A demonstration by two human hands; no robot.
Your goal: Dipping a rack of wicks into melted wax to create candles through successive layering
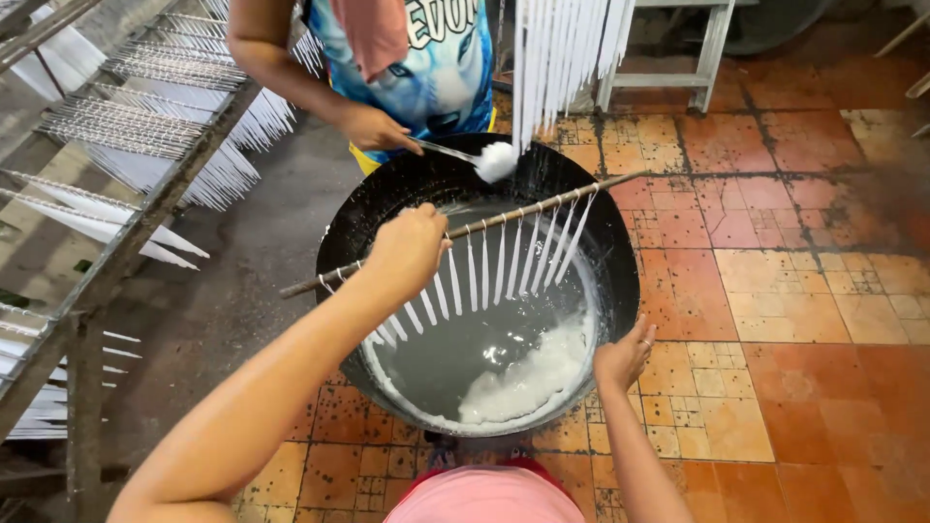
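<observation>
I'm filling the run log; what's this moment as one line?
left hand: holds candle stick over black pan | right hand: on rim

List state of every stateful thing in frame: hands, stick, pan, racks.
left hand: closed in a grip on the stick
right hand: resting on the pan rim, holding nothing
stick: held level over the pan, thin white candles hanging from it
pan: holds grey liquid wax, white crust at near edge
other person's hand: gripping a scoop
scoop: loaded with white wax
rack: filled with hanging candles
</observation>
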